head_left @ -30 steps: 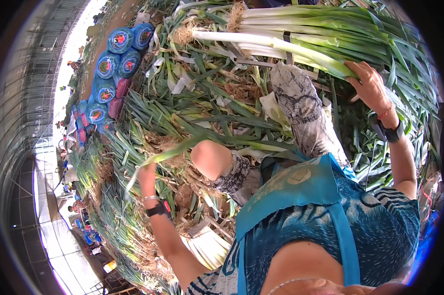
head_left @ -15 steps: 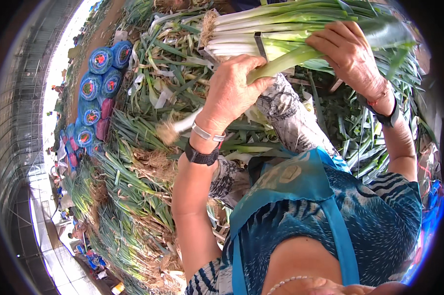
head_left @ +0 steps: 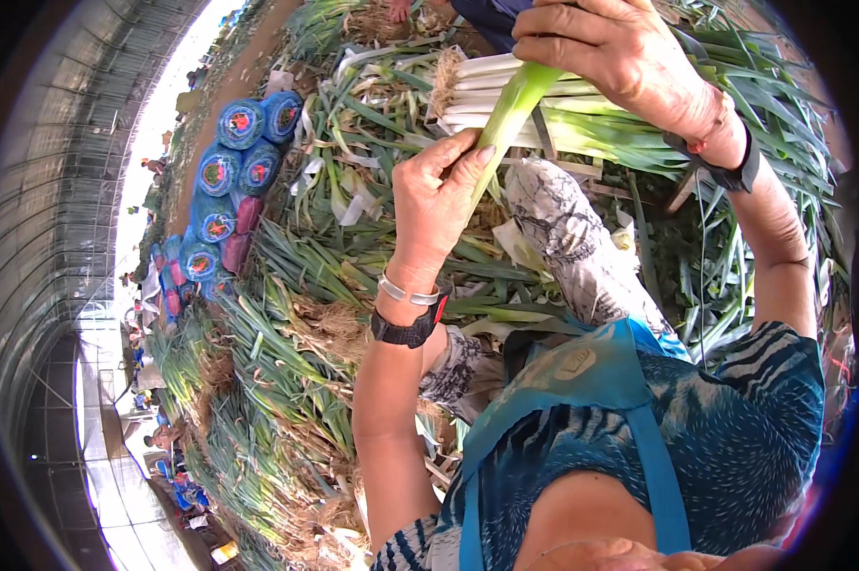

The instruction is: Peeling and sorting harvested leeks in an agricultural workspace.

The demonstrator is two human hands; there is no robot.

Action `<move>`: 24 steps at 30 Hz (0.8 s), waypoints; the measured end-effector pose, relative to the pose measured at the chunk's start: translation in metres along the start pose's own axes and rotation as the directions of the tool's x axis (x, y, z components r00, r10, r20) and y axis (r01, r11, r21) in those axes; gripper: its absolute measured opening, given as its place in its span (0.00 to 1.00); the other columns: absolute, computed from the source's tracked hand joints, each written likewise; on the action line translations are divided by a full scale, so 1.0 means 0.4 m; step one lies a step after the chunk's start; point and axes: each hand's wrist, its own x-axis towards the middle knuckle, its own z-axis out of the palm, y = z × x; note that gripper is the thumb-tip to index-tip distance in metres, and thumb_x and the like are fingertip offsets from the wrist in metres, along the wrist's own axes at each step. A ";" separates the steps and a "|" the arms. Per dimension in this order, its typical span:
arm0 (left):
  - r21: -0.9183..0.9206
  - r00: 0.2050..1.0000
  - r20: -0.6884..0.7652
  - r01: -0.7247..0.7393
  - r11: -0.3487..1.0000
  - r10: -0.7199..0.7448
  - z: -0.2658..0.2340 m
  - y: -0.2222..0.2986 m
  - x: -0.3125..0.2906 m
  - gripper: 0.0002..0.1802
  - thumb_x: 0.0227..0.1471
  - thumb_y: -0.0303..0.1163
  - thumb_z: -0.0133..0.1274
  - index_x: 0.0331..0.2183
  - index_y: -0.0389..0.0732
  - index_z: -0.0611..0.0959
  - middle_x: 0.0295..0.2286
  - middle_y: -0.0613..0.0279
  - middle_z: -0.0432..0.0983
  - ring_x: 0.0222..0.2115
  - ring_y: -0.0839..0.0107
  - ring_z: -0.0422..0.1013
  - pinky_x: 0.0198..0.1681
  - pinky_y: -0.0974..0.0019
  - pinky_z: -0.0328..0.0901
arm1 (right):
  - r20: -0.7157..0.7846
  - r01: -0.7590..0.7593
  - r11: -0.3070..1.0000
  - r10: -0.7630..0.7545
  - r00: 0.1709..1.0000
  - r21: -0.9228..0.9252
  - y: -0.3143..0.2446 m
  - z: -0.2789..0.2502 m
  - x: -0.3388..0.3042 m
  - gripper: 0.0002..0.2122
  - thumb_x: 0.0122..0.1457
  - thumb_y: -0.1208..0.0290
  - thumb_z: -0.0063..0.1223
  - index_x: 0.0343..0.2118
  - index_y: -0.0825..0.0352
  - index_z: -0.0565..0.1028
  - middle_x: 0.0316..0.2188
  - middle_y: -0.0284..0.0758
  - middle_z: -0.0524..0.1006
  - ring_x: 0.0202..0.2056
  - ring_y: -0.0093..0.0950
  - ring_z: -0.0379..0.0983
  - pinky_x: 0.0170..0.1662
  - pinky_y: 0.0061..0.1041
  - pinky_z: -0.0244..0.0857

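Note:
A leek point(head_left: 511, 112) slants up to the right between my two hands, its pale green part showing. My left hand point(head_left: 436, 195) is closed round its lower part, thumb laid along the stalk; the root end is hidden. Higher up, my right hand point(head_left: 612, 52) has its fingers curled over the greener part, and hides the leaves there. Behind the held leek lies a bundle of trimmed leeks point(head_left: 487, 90), white stalks side by side, roots to the left and green leaves to the right. A dark metal upright point(head_left: 544, 133) stands against the bundle's near side.
Loose leeks with roots point(head_left: 325, 328) lie heaped on the left. Leaf scraps point(head_left: 353, 176) litter the ground beyond. Blue-wrapped rolls point(head_left: 218, 171) are stacked at far left. My knee in patterned trousers point(head_left: 567, 224) is below the bundle. Another person's hand point(head_left: 398, 9) shows at the top edge.
The leek has swung from a flatter slant to a steeper one. My right hand has moved up and left, and the leek's root end has gone out of sight. The view has shifted slightly.

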 end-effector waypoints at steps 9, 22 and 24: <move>0.183 1.000 0.014 -0.027 0.983 0.025 0.015 0.025 0.019 0.15 0.53 0.32 0.57 0.40 0.32 0.80 0.24 0.68 0.76 0.24 0.83 0.65 0.28 0.77 0.63 | -0.018 0.074 0.986 -0.072 0.997 0.150 0.014 0.042 0.054 0.13 0.45 0.70 0.52 0.36 0.62 0.78 0.40 0.30 0.75 0.49 0.30 0.65 0.56 0.37 0.54; -0.285 0.950 -0.246 0.119 0.951 -0.192 -0.035 -0.031 -0.042 0.14 0.59 0.39 0.48 0.37 0.36 0.77 0.23 0.67 0.72 0.22 0.81 0.66 0.25 0.76 0.62 | -0.200 0.113 0.985 -0.086 0.976 0.129 -0.049 0.167 0.159 0.20 0.46 0.72 0.52 0.46 0.60 0.73 0.55 0.39 0.63 0.56 0.40 0.58 0.56 0.40 0.53; -0.423 0.917 -0.342 0.047 0.905 -0.208 -0.061 -0.042 -0.048 0.11 0.59 0.38 0.48 0.33 0.39 0.75 0.22 0.66 0.71 0.22 0.79 0.66 0.27 0.74 0.63 | -0.280 -0.069 0.968 0.137 0.950 0.239 -0.114 0.212 0.153 0.20 0.46 0.75 0.54 0.46 0.63 0.72 0.50 0.39 0.67 0.51 0.39 0.63 0.52 0.37 0.57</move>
